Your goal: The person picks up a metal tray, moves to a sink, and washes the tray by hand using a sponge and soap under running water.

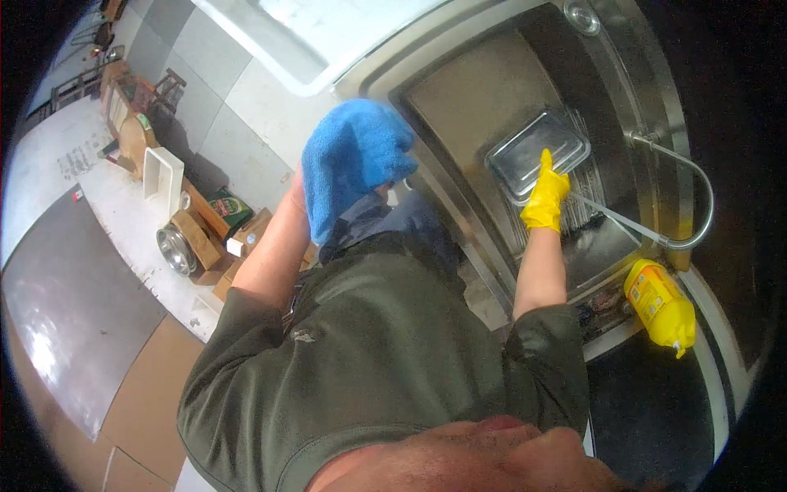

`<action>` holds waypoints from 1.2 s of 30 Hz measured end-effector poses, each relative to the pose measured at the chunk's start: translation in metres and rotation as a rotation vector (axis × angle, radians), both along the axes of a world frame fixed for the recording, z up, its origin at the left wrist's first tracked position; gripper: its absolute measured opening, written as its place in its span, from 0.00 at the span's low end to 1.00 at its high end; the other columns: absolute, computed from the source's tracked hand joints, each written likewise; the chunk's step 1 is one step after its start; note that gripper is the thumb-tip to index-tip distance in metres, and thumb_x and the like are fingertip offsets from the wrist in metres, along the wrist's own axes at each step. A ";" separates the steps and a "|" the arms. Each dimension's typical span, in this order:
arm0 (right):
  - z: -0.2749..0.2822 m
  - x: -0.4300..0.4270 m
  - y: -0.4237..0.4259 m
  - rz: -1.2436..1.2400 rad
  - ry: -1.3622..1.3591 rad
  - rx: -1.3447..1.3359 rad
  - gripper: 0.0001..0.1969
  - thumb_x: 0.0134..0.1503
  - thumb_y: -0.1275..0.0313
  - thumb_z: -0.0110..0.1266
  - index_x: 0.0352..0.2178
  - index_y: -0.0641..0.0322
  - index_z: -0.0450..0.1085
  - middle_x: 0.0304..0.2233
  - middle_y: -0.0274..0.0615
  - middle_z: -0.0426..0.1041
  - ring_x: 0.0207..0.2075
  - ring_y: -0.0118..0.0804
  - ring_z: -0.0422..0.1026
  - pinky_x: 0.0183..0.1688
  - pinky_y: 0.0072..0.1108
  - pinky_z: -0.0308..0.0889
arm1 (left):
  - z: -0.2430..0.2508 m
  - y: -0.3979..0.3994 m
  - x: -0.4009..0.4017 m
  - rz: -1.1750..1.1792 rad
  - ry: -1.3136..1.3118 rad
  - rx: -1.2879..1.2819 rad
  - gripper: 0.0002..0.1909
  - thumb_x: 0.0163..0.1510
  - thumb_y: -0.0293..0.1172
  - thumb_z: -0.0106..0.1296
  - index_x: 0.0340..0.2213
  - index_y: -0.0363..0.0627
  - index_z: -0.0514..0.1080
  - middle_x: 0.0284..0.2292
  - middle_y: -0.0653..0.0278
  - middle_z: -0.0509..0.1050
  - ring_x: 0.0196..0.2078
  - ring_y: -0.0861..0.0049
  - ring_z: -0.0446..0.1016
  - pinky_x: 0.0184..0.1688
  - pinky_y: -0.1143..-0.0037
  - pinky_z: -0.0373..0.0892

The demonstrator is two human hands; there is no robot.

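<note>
A blue towelling cloth (356, 154) covers most of my left hand (335, 169), which holds it up in front of my waist; the fingers are largely hidden in its folds. My right hand (546, 194), in a yellow rubber glove, grips the near edge of a clear plastic tray or lid (535, 157), with one digit laid over its top. That piece is inside a stainless steel sink (486, 80), above more thin clear plastic pieces (593, 178) that look stacked. A curved metal tap (707, 178) reaches over the sink from the right, and a pale straight length runs from its end towards my glove.
A yellow plastic bottle (661, 307) is at the sink's near right corner. Beyond the sink stands a white tub (301, 80). Along the left are a white plastic bin (163, 181), metal bowls (176, 251), cardboard boxes (255, 230) and a small wooden stool (167, 89) on the tiled floor.
</note>
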State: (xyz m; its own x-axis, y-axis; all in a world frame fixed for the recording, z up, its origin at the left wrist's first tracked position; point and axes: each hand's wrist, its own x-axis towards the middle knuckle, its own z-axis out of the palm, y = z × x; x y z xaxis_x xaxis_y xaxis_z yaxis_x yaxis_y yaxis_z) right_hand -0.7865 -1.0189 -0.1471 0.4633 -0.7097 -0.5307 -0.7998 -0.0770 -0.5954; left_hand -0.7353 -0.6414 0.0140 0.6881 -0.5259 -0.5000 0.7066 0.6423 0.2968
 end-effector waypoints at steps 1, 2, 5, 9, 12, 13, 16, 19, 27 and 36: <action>-0.001 -0.006 0.000 0.080 0.007 0.010 0.22 0.47 0.57 0.64 0.33 0.69 0.71 0.26 0.41 0.73 0.24 0.36 0.68 0.29 0.27 0.65 | -0.002 -0.002 0.000 0.000 0.003 -0.009 0.27 0.60 0.47 0.39 0.53 0.40 0.60 0.50 0.48 0.66 0.46 0.56 0.71 0.41 0.62 0.73; -0.001 -0.011 0.000 0.163 0.008 0.019 0.23 0.47 0.56 0.64 0.31 0.69 0.72 0.25 0.41 0.73 0.23 0.35 0.67 0.28 0.27 0.65 | -0.002 -0.005 0.001 0.010 0.009 0.021 0.27 0.60 0.47 0.39 0.53 0.39 0.60 0.49 0.47 0.66 0.45 0.56 0.71 0.41 0.60 0.73; 0.011 -0.026 0.015 0.696 0.252 -0.244 0.28 0.45 0.50 0.62 0.32 0.69 0.72 0.28 0.54 0.75 0.29 0.51 0.74 0.31 0.35 0.67 | 0.003 -0.018 0.008 0.026 0.011 -0.008 0.27 0.59 0.47 0.40 0.52 0.38 0.61 0.47 0.47 0.68 0.44 0.56 0.72 0.40 0.60 0.73; -0.024 -0.075 0.006 1.185 0.216 -0.583 0.24 0.48 0.47 0.55 0.28 0.60 0.71 0.29 0.51 0.74 0.31 0.54 0.73 0.32 0.39 0.69 | -0.003 -0.024 0.009 -0.025 0.061 0.000 0.25 0.60 0.44 0.39 0.51 0.37 0.62 0.48 0.47 0.68 0.44 0.57 0.71 0.44 0.64 0.71; -0.033 -0.115 -0.011 1.240 0.205 -0.656 0.18 0.51 0.52 0.53 0.27 0.56 0.71 0.27 0.46 0.73 0.29 0.50 0.74 0.30 0.37 0.69 | -0.013 -0.032 0.013 -0.044 0.080 0.053 0.23 0.61 0.42 0.38 0.50 0.36 0.63 0.47 0.47 0.68 0.44 0.59 0.71 0.47 0.66 0.68; -0.038 -0.134 -0.015 1.233 0.210 -0.642 0.18 0.51 0.52 0.53 0.27 0.56 0.71 0.27 0.46 0.73 0.29 0.50 0.74 0.30 0.37 0.69 | -0.015 -0.036 0.013 -0.054 0.096 0.072 0.23 0.61 0.42 0.38 0.50 0.36 0.63 0.47 0.47 0.68 0.44 0.59 0.71 0.47 0.66 0.69; -0.034 -0.154 -0.020 1.318 0.241 -0.707 0.13 0.50 0.57 0.54 0.26 0.55 0.70 0.26 0.42 0.72 0.28 0.46 0.73 0.29 0.34 0.68 | -0.012 -0.043 0.008 -0.020 0.064 0.077 0.23 0.61 0.42 0.38 0.50 0.36 0.63 0.47 0.47 0.68 0.45 0.59 0.71 0.47 0.65 0.69; -0.046 -0.174 -0.028 1.354 0.154 -0.753 0.09 0.52 0.62 0.51 0.26 0.54 0.70 0.25 0.41 0.72 0.27 0.46 0.73 0.28 0.33 0.68 | -0.013 -0.058 0.009 -0.094 0.099 0.103 0.24 0.61 0.43 0.37 0.50 0.36 0.63 0.47 0.48 0.68 0.46 0.59 0.70 0.49 0.64 0.68; -0.065 -0.132 -0.072 1.237 0.256 -0.864 0.10 0.55 0.61 0.46 0.26 0.54 0.69 0.25 0.43 0.72 0.26 0.45 0.73 0.26 0.33 0.69 | -0.019 -0.081 0.005 -0.112 0.094 0.112 0.24 0.59 0.43 0.42 0.52 0.39 0.62 0.49 0.51 0.67 0.49 0.59 0.69 0.52 0.62 0.66; -0.037 -0.120 -0.070 1.137 0.246 -0.613 0.27 0.52 0.43 0.47 0.27 0.59 0.72 0.28 0.51 0.73 0.29 0.56 0.73 0.30 0.41 0.68 | -0.005 -0.085 0.006 -0.132 -0.040 -0.012 0.25 0.58 0.42 0.45 0.52 0.38 0.61 0.50 0.49 0.66 0.52 0.58 0.67 0.53 0.60 0.65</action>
State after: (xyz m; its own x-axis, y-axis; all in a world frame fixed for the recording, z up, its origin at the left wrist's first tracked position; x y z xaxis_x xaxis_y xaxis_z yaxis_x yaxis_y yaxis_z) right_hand -0.9069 -1.0887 -0.1839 0.8961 -0.1440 -0.4197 -0.1913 -0.9788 -0.0726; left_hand -0.7296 -0.7262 0.0089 0.6317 -0.6189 -0.4669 0.7730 0.5480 0.3196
